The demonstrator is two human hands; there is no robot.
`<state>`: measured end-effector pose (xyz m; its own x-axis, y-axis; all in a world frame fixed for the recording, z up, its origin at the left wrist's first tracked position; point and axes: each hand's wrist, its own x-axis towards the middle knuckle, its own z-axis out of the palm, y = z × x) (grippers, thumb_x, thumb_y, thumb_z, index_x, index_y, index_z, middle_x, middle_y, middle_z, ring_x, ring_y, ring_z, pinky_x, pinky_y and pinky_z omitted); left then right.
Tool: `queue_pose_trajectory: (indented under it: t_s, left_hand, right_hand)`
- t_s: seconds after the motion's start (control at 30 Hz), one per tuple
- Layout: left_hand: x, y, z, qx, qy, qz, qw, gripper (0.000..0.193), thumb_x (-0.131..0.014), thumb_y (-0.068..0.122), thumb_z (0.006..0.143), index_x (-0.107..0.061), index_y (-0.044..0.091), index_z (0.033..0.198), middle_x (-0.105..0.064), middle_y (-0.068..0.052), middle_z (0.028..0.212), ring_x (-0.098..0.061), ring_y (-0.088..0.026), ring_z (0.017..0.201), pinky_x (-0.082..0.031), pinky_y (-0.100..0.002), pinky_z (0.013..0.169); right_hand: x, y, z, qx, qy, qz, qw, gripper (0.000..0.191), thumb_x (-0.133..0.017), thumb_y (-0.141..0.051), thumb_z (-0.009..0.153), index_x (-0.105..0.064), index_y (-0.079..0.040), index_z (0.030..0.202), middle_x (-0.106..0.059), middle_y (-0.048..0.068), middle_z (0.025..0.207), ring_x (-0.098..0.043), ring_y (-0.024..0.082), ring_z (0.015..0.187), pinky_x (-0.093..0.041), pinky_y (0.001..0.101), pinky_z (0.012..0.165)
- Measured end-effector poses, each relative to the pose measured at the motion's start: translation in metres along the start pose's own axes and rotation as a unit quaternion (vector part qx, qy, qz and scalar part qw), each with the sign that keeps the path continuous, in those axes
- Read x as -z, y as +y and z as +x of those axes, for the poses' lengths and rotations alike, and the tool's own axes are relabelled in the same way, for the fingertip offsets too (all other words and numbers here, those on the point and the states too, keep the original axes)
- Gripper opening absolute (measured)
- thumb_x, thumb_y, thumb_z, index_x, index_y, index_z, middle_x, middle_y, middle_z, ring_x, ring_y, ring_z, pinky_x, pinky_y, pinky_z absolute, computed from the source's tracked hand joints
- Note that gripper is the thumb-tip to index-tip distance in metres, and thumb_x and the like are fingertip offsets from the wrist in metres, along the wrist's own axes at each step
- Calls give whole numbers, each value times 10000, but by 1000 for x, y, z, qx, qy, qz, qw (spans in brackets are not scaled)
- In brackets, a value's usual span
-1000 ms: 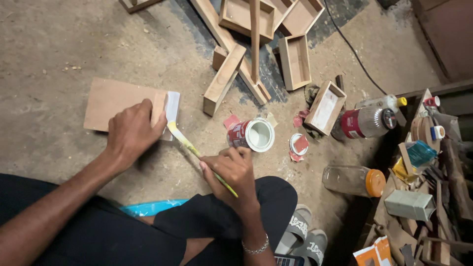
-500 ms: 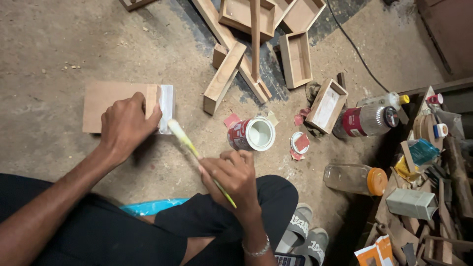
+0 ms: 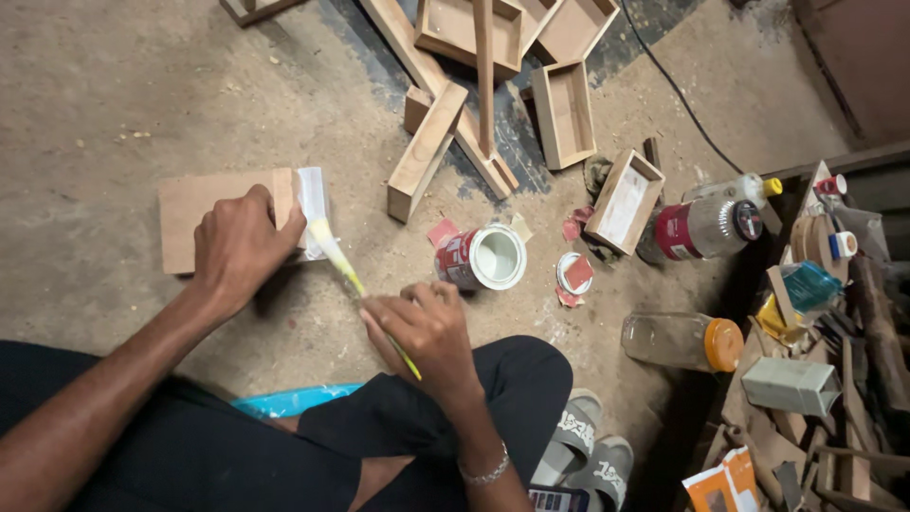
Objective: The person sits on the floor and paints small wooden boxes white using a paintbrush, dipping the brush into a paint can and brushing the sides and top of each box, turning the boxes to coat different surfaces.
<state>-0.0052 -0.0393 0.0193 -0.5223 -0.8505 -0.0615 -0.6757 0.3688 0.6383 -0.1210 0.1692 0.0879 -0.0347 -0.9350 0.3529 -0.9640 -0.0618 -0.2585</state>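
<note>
Concrete floor (image 3: 114,104), dusty and grey, carries everything. Open rectangular wooden boxes and long slats (image 3: 483,85) lie heaped toward its far edge, with one small white-lined wooden box (image 3: 624,201) set apart to the right. A flat brown rectangular board (image 3: 194,220) lies toward the left edge, its right end coated with white paste (image 3: 311,194). The left hand (image 3: 239,248) presses down on that board with fingers spread flat, gripping nothing. The right hand (image 3: 428,327) is closed around the thin yellow-green handle of a brush (image 3: 358,284), whose pale bristle tip rests on the pasted end of the board, just beside the left hand's fingers. An open round tin of white paste with a red label (image 3: 483,258) stands on the floor near the right hand, on its far side, with its round lid (image 3: 574,273) lying just to its right. A clear plastic bottle with a red label (image 3: 706,228) lies on its side further right, and a clear jar with an orange cap (image 3: 684,341) lies nearer the right edge. Grey sandals (image 3: 588,450) sit at the near edge beside the person's dark-clothed knee.
</note>
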Motion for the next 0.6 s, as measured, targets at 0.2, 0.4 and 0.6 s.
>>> queue_pose_trajectory:
  t_s: [0.2, 0.4, 0.6]
  left_hand:
    - [2, 0, 1, 14, 3, 2, 1000, 474, -678, 438, 944, -703, -33, 901, -687, -295, 794, -681, -497, 792, -544, -575, 728]
    - [4, -3, 4, 22, 9, -35, 999, 475, -684, 432, 933, -713, -42, 947, -698, -278, 787, -699, -473, 778, -549, -561, 725]
    - [7, -5, 3, 26, 14, -71, 997, 485, -696, 429, 964, -714, -49, 891, -684, -265, 749, -699, -445, 742, -550, -517, 701]
  right_hand:
    - [8, 0, -9, -28, 11, 16, 999, 157, -775, -125, 882, -750, -91, 1033, -744, -14, 952, -635, 182, 871, -425, 398, 850]
    - [-6, 4, -1, -11, -2, 15, 1000, 184, -788, -120, 890, -755, -67, 1063, -744, 14, 968, -633, 199, 873, -422, 402, 858]
    - [13, -3, -11, -24, 23, 9, 999, 208, -789, -113, 862, -758, -89, 1066, -743, -14, 971, -642, 192, 879, -425, 393, 855]
